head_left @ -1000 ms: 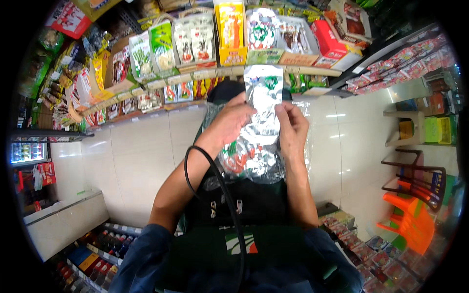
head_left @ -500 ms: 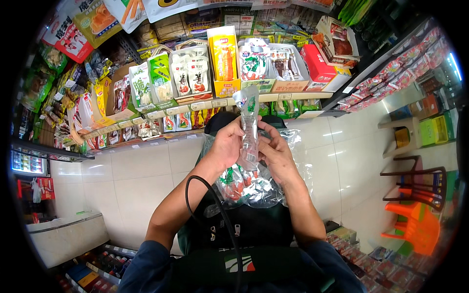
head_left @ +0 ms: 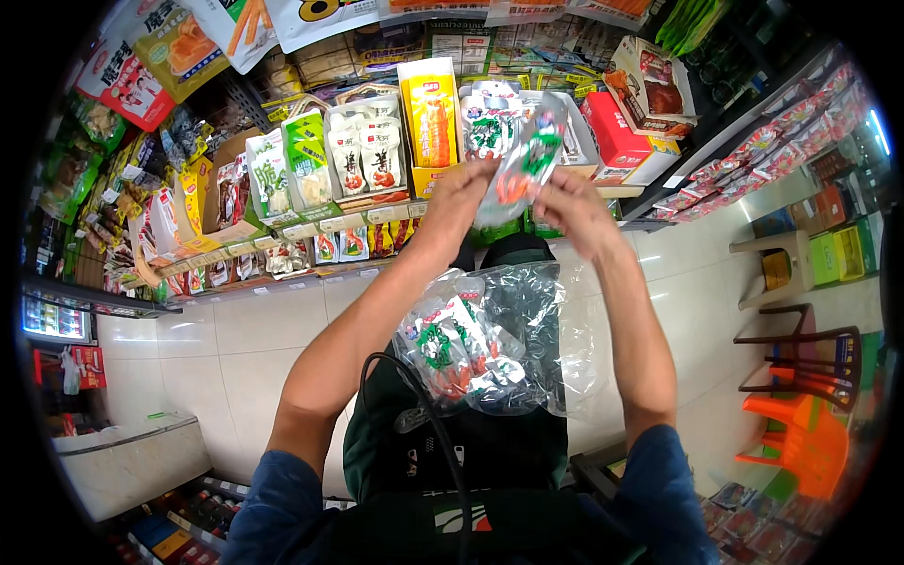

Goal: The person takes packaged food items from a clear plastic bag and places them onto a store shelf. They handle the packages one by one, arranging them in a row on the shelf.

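Between both hands, close in front of the shelf, I hold up a snack pouch (head_left: 529, 168) with green print and an orange-red patch. My left hand (head_left: 459, 209) is closed on its left edge, and my right hand (head_left: 576, 209) pinches its lower right side. On my lap lies a clear plastic bag (head_left: 523, 297) with several similar snack pouches (head_left: 450, 350) inside. Just behind the raised pouch stands a display box of matching pouches (head_left: 490, 127), partly covered by it. A yellow snack box (head_left: 431, 113) stands beside that one, beyond my left hand.
The shelf edge (head_left: 311, 224) carries several more snack boxes, and pouches hang above. A red box (head_left: 617, 132) stands at the shelf's right. Hanging packets (head_left: 753, 141), an orange plastic chair (head_left: 799, 438) and a dark chair (head_left: 800, 348) are to my right. A black cable (head_left: 438, 424) crosses my lap.
Both hands have moved forward and up with the pouch, from over my lap to the shelf front. The pouch is turned to its printed face and tilted; the bag on my lap is uncovered.
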Motion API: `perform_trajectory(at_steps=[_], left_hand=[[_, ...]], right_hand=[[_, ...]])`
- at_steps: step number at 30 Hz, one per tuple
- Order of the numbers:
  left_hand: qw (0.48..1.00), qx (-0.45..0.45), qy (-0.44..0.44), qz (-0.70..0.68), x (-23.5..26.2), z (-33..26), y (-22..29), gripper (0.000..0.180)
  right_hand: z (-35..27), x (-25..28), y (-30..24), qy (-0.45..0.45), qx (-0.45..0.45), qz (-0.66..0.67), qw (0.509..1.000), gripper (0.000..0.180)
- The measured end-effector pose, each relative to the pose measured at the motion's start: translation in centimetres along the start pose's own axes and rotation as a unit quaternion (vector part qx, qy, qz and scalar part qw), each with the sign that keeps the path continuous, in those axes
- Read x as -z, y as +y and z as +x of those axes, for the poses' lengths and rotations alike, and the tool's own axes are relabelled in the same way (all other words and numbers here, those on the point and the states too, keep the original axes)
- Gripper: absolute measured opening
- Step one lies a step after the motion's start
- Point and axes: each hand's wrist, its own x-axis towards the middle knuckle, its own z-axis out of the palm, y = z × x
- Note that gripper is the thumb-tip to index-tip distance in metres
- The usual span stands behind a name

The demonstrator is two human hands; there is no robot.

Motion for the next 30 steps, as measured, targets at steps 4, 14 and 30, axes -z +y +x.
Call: perform_trajectory(at_steps=[4,14,30], left_hand=[[0.981,-0.105,0.009,0.166,0.8,4.7,0.0,0.031],[0.919,-0.099,0.075,0.374,2.5,10.6,-4.0,0.036],[0.957,0.187,0.008,0.223,0.2,9.1,-2.5,0.034]], right_hand=[[7.3,3.6,-0.2,0.061,0.062,-0.061,0.994,0.021],[14.5,4.7,1.7,0.042,0.037,-0.136,0.989,0.022],[13.6,1.8,2.5,0.212,0.193,-0.532,0.797,0.075]])
